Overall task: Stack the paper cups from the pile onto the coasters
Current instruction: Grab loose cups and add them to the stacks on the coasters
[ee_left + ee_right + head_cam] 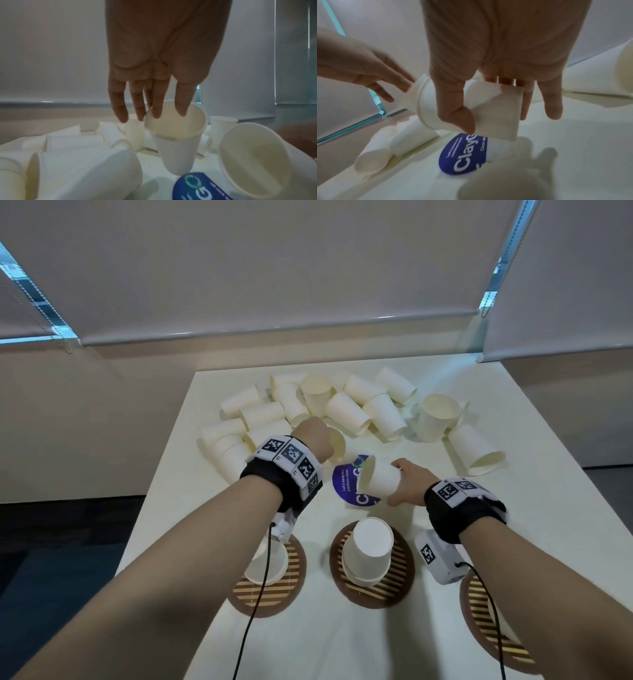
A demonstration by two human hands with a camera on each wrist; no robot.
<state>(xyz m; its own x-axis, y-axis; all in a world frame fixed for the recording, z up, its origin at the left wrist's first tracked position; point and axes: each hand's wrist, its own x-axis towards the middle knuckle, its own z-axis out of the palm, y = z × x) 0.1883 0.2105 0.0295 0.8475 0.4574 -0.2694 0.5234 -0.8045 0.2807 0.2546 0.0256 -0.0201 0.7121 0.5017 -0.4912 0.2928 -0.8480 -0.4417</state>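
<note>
A pile of white paper cups (pixel 346 409) lies across the back of the white table (pixel 534 508). My right hand (pixel 394 482) grips one paper cup (pixel 378 479) on its side just above the table; the right wrist view shows thumb and fingers of the right hand (pixel 496 121) round that cup (pixel 494 108). My left hand (pixel 313 436) reaches down over an upright cup (pixel 337 445). In the left wrist view its straight fingers (pixel 181 108) touch the rim of this cup (pixel 176 143). Three striped coasters sit near me: the left coaster (pixel 291 577) and the middle coaster (pixel 400 580) carry upside-down cups, and my arm hides most of the right coaster (pixel 479 611).
A round blue sticker (pixel 347 484) lies on the table under the held cup. Another cup (pixel 476 451) lies on its side at the right of the pile, beside an upright one (pixel 436 417). Roller blinds and a sill stand behind the table's far edge.
</note>
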